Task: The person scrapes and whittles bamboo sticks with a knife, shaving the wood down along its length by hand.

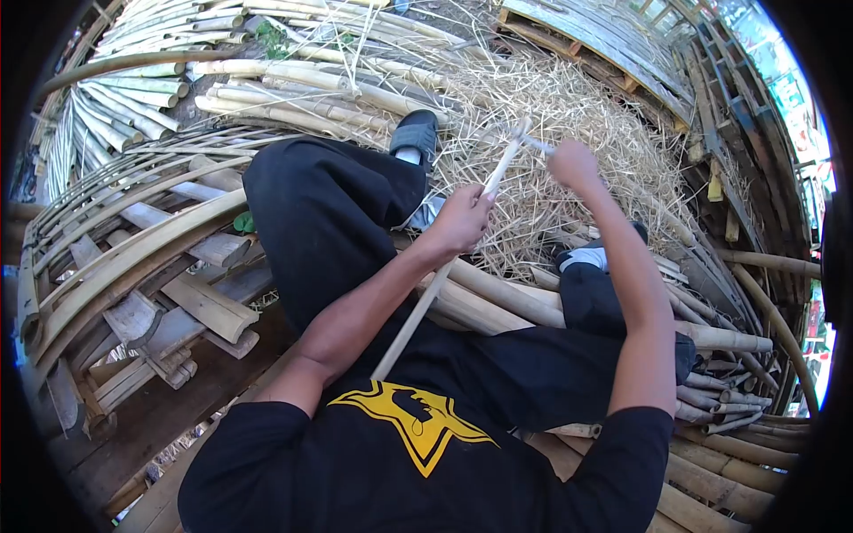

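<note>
a head-worn view looks down a person's own body: a black shirt with a yellow star print, black trousers, and two bare arms reaching forward. the round lens leaves every corner of the picture black, so the edges of the scene are cut off.

the left hand is closed around a long pale bamboo strip, gripping it about two thirds of the way up. the strip runs on a slant from near the chest up to a tip just past the hand; its lower end is lost against the shirt. the right hand is a closed fist around a thin tool that meets the strip's upper tip. the tool is small and pale, and whether it is a blade cannot be told; most of it is hidden inside the fist.

beyond the hands lies a heap of dry bamboo shavings. one foot in a dark sandal rests at its near edge; the other foot is mostly hidden behind the right forearm.

to the left, curved split bamboo slats are stacked close against the leg. whole bamboo poles lie across the top, and more poles crowd the lower right. open room is narrow: only the shavings heap straight ahead is free of stacked pieces.
</note>
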